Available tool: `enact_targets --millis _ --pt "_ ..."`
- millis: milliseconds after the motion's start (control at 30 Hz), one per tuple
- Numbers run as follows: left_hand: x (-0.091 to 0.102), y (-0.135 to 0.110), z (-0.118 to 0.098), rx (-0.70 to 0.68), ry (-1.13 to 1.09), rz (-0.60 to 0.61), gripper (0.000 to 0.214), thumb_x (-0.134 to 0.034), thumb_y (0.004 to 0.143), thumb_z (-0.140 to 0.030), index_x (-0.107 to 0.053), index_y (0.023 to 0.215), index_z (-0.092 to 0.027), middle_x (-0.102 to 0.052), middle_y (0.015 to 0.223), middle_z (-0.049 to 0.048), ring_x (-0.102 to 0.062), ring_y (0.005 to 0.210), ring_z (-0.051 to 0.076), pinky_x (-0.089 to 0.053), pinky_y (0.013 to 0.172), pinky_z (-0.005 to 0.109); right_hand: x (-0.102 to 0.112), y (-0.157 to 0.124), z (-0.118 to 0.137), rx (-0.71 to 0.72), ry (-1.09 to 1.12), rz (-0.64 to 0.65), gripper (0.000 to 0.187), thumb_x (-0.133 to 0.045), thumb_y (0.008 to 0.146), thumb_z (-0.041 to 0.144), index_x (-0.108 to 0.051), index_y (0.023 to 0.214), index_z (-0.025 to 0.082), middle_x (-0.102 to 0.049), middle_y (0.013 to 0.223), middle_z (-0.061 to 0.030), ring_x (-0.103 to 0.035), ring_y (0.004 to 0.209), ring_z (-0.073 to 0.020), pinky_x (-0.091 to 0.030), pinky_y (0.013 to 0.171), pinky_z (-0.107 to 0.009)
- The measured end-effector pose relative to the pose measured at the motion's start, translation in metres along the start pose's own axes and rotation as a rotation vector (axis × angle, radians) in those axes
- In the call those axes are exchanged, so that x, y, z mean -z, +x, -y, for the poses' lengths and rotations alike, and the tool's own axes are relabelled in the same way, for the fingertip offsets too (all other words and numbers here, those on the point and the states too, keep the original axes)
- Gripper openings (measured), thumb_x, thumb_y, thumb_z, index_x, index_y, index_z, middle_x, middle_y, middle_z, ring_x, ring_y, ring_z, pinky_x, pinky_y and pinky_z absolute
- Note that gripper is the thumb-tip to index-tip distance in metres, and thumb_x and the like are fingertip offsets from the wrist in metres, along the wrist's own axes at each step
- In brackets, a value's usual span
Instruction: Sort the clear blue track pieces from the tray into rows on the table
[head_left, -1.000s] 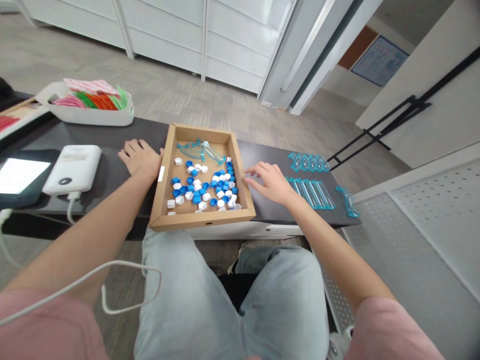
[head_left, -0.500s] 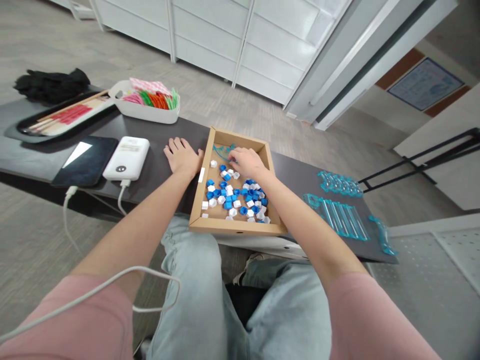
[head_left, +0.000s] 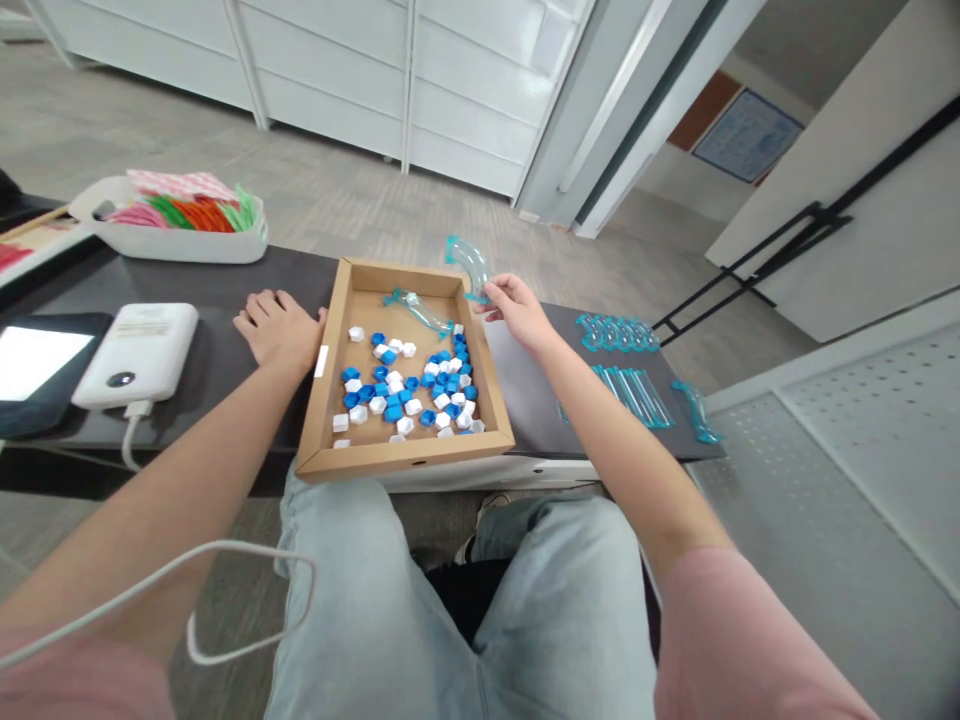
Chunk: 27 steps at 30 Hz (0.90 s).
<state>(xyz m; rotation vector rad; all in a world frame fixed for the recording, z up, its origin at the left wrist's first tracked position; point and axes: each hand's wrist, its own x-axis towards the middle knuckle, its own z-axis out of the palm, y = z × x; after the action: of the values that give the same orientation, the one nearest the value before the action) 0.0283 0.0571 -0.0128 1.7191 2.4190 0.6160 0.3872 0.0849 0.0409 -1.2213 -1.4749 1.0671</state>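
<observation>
Curved clear-blue tube [head_left: 468, 262]: pinched in the right hand [head_left: 517, 310], raised above the far right corner of the cardboard tray [head_left: 405, 455]. Left hand [head_left: 279, 327]: laid flat, fingers spread, on the desk [head_left: 225, 290] against the tray's left wall. Blue and white caps [head_left: 409, 385]: scattered inside the tray.

Person wore a pink short-sleeved tee, so both forearms were bare down to the left hand [head_left: 279, 330] and right hand [head_left: 519, 312]. Light blue jeans on the legs, no rings or watch visible.
</observation>
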Motion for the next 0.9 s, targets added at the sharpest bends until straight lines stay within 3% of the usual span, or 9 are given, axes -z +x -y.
enact_targets --millis 133,200,300,367,467,567,667,767,900 --pt "0.0 0.002 0.0 0.026 0.02 0.015 0.078 -0.05 0.109 -0.036 -0.048 0.165 0.018 -0.036 0.177 0.0445 -0.034 0.169 0.054 -0.023 0.138 0.069 0.072 -0.027 -0.004 -0.124 0.074 -0.23 0.036 -0.086 0.107 0.047 -0.057 0.1 0.026 -0.074 0.094 0.0038 -0.077 0.082 -0.0107 -0.056 0.073 -0.019" --pt "-0.001 0.003 -0.001 0.04 0.022 0.012 0.073 -0.038 0.111 -0.03 -0.05 0.164 0.018 -0.037 0.176 0.0441 -0.034 0.169 0.055 -0.023 0.138 0.07 0.102 -0.038 -0.011 -0.202 0.097 -0.305 0.033 -0.083 0.109 0.04 -0.056 0.096 0.025 -0.074 0.088 0.0032 -0.077 0.082 -0.0109 -0.055 0.073 -0.019" --pt "0.0 0.002 -0.002 0.06 0.024 0.008 0.074 -0.015 0.111 -0.018 -0.052 0.164 0.018 -0.037 0.177 0.0438 -0.034 0.17 0.054 -0.022 0.138 0.07 0.134 -0.047 -0.025 -0.301 0.05 -0.32 0.031 -0.077 0.111 0.028 -0.054 0.091 0.024 -0.076 0.088 0.0009 -0.074 0.078 -0.0105 -0.051 0.069 -0.019" --pt "0.001 0.001 -0.004 0.065 0.032 0.012 0.077 -0.009 0.11 -0.016 -0.052 0.164 0.018 -0.036 0.176 0.0445 -0.034 0.17 0.055 -0.023 0.137 0.07 0.147 -0.048 -0.034 -0.335 -0.067 -0.303 0.031 -0.076 0.109 0.023 -0.053 0.089 0.024 -0.077 0.088 0.001 -0.072 0.074 -0.0104 -0.049 0.067 -0.02" --pt "0.005 -0.002 -0.007 0.073 0.034 0.005 0.079 -0.011 0.107 -0.017 -0.053 0.163 0.019 -0.037 0.176 0.0444 -0.037 0.166 0.057 -0.028 0.135 0.07 0.158 -0.045 -0.044 -0.303 -0.376 -0.284 0.024 -0.073 0.108 0.02 -0.056 0.091 0.024 -0.077 0.089 0.001 -0.073 0.072 -0.0133 -0.053 0.073 -0.025" --pt "0.006 -0.004 -0.01 0.081 0.031 -0.022 0.08 -0.013 0.104 -0.017 -0.056 0.161 0.019 -0.04 0.174 0.0449 -0.04 0.164 0.057 -0.03 0.133 0.07 0.163 -0.044 -0.047 -0.189 -0.799 -0.226 0.004 -0.069 0.107 0.019 -0.07 0.106 0.022 -0.086 0.104 -0.0067 -0.081 0.093 -0.0224 -0.061 0.093 -0.035" --pt "0.004 -0.003 -0.007 0.074 0.04 -0.024 0.081 -0.013 0.105 -0.02 -0.056 0.162 0.018 -0.041 0.173 0.0456 -0.041 0.164 0.057 -0.031 0.133 0.07 0.16 -0.046 -0.043 -0.147 -1.142 -0.108 0.023 -0.067 0.108 0.022 -0.079 0.128 0.02 -0.088 0.125 -0.0138 -0.081 0.122 -0.0325 -0.061 0.105 -0.043" --pt "0.0 0.002 -0.001 0.077 0.056 -0.007 0.084 -0.011 0.106 -0.025 -0.055 0.165 0.015 -0.039 0.175 0.0449 -0.039 0.165 0.056 -0.029 0.135 0.07 0.152 -0.051 -0.04 -0.149 -1.298 -0.011 0.033 -0.065 0.111 0.025 -0.081 0.139 0.022 -0.083 0.139 -0.0145 -0.078 0.131 -0.0339 -0.061 0.106 -0.042" --pt "-0.001 0.007 0.003 0.081 0.055 0.007 0.084 -0.011 0.105 -0.025 -0.055 0.165 0.015 -0.037 0.176 0.0446 -0.037 0.165 0.059 -0.028 0.134 0.072 0.146 -0.056 -0.04 -0.109 -1.339 0.074 0.035 -0.065 0.114 0.029 -0.083 0.143 0.025 -0.076 0.148 -0.014 -0.075 0.134 -0.0323 -0.061 0.107 -0.04"
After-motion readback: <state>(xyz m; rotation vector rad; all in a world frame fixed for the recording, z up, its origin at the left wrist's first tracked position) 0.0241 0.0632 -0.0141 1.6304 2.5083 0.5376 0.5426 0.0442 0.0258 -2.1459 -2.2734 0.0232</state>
